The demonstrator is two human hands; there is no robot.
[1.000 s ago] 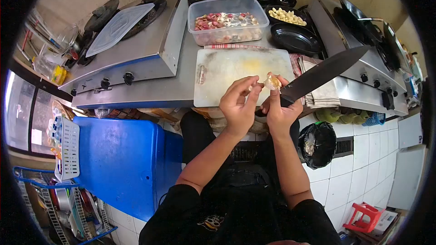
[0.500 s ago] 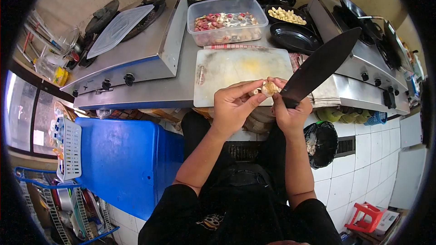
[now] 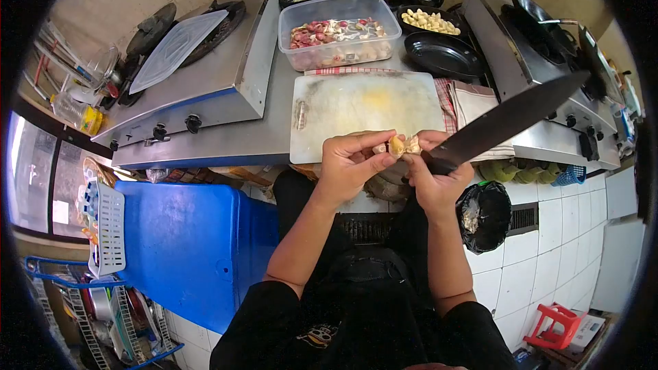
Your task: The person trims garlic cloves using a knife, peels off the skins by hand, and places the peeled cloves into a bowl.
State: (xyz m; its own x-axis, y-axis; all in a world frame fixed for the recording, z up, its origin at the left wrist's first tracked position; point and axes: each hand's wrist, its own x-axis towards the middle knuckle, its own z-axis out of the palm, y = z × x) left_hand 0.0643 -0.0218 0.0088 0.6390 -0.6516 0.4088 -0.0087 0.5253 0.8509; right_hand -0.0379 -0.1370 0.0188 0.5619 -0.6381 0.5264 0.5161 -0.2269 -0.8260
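My left hand (image 3: 349,166) pinches a yellowish garlic clove (image 3: 397,146) between thumb and forefinger, with another small pale piece by its fingers. My right hand (image 3: 439,181) is wrapped round the handle of a large dark knife (image 3: 510,120), whose blade points up and to the right. Its thumb and forefinger also grip a pale, papery garlic piece (image 3: 412,144), touching the clove. Both hands are over the near edge of a white cutting board (image 3: 356,106). Behind the board, a clear plastic tub (image 3: 339,55) holds red shallots and garlic.
Peeled cloves lie in a black dish (image 3: 430,22), beside an oval black dish (image 3: 444,55). Steel stoves (image 3: 205,89) flank the counter. A blue container (image 3: 178,240) is at the left, a black-lined bin (image 3: 485,216) and a red stool (image 3: 554,325) at the right.
The garlic in my hands has come apart into a clove on the left and a papery piece on the right. The knife blade has swung lower, towards the right.
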